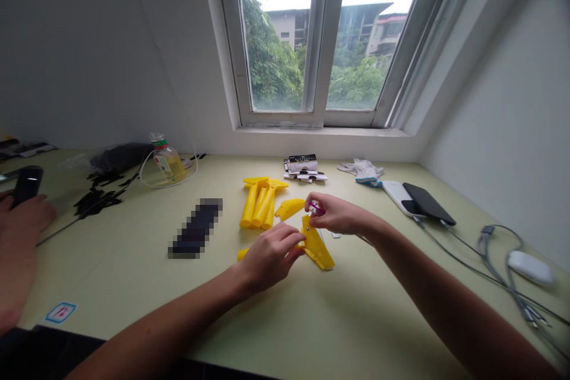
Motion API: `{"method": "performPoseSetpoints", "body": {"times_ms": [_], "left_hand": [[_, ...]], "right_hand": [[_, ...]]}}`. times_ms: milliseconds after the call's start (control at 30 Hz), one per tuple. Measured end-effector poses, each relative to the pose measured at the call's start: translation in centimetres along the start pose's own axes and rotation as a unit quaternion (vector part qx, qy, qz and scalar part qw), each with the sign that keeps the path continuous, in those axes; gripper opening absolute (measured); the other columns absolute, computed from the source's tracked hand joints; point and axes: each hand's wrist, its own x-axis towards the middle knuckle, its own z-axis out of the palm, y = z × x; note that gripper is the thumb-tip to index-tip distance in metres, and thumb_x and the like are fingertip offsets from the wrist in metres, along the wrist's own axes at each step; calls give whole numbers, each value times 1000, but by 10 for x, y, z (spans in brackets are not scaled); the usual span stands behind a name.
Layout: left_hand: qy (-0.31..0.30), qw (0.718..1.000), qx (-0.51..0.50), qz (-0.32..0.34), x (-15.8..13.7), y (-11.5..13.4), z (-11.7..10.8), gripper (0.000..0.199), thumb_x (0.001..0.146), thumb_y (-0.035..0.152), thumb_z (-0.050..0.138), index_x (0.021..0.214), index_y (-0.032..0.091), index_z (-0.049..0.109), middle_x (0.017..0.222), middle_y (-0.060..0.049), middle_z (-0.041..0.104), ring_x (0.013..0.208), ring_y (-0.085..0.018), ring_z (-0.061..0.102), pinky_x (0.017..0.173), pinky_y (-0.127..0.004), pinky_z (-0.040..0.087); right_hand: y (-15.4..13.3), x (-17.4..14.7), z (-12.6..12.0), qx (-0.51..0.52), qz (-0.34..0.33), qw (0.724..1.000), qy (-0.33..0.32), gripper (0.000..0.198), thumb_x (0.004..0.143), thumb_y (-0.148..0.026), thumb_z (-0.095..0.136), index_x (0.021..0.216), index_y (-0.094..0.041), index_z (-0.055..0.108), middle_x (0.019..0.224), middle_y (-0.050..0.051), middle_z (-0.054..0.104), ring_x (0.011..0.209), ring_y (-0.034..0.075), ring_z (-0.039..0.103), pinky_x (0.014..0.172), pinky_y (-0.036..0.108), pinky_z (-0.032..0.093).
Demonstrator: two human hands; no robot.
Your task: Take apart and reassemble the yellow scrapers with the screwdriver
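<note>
My left hand point(275, 252) is closed round the handle of a yellow T-shaped plastic tool point(319, 246), whose wide head tilts out to the right of my fingers. A small screw shows near the head's upper end. Just above it, my right hand point(336, 212) pinches a small purple object point(316, 208); its kind cannot be made out, and my fingers hide part of it. Behind my hands lies a loose yellow plastic piece point(289, 209). Several more yellow T-shaped tools point(259, 203) lie side by side at its left.
Small printed boxes point(303, 166) and gloves point(363, 170) lie near the window. Phone-like devices point(427, 203) and cables point(483, 267) are at right. A blurred dark item point(196, 230), a bottle point(168, 161) and another person's hand point(31, 214) with a phone point(27, 184) are at left.
</note>
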Motion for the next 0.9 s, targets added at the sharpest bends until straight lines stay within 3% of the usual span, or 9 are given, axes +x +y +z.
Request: {"method": "performPoseSetpoints", "body": {"times_ms": [233,400,700,900], "left_hand": [[-14,1000,-13,-24,1,-2,-2,17,92,24,58,108,17,61,104,-8,68,94,-20,62,86,-35,52],[-23,999,-28,-37,1,-2,-4,17,91,26,60,105,17,62,101,-7,69,92,-19,62,85,-33,52],[-41,998,-21,-45,-1,-3,-3,17,86,22,66,103,18,63,96,-5,69,86,-19,63,79,-32,52],[-91,994,44,-30,-1,3,-3,11,89,23,61,98,17,63,96,-6,68,90,-21,61,81,-35,52]], "right_hand": [[5,1,1,-10,-55,997,-56,25,66,-23,65,91,-17,63,80,0,63,69,14,55,61,25,44],[3,1,3,-81,-75,993,-49,20,72,-25,61,88,-17,69,84,3,71,75,17,62,67,27,46],[7,-2,4,-217,-99,969,-61,13,76,-28,56,75,-18,65,66,0,65,59,12,51,55,24,35],[8,0,13,-271,-81,958,-53,12,74,-25,55,64,-19,55,56,-3,55,52,10,42,48,24,27]]}}
